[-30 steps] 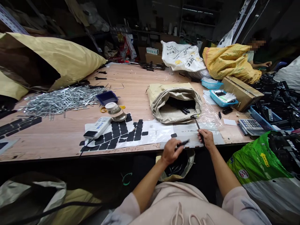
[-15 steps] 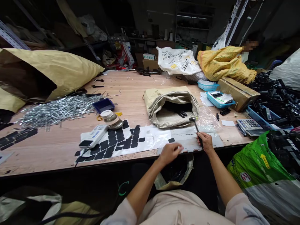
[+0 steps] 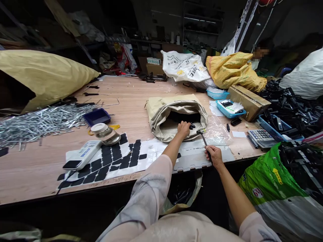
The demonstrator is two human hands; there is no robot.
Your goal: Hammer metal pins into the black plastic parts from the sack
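Far left: big tan sack (image 3: 50, 75) lying on the wooden surface (image 3: 136, 104), with a heap of silver metal pins (image 3: 37, 119) in front of it. Next right: dark blue tray (image 3: 96, 116), a clear round jar (image 3: 106, 133), and a white handheld device (image 3: 80, 155) resting on a white sheet with black square pads (image 3: 111, 159).

Centre: open tan bag (image 3: 166, 111) lying on its side, mouth toward the camera, with black parts (image 3: 192, 126) at its opening. Left hand (image 3: 183, 129) is reached into the bag mouth, fingers curled at the black parts; cannot tell if it actually has one gripped.

Just right of that: right hand (image 3: 214, 155) is closed around the handle of a small hammer (image 3: 204, 139), near the surface's front edge. Hammer head sits just beside the bag mouth, over clear plastic film (image 3: 218, 132).

Further right: blue basket (image 3: 228, 109), cardboard box (image 3: 248, 101), calculator (image 3: 259, 137). Green bag (image 3: 272, 181) below the surface edge. Far right: pile of black parts, and another person partly visible behind a yellow sack (image 3: 233, 70).
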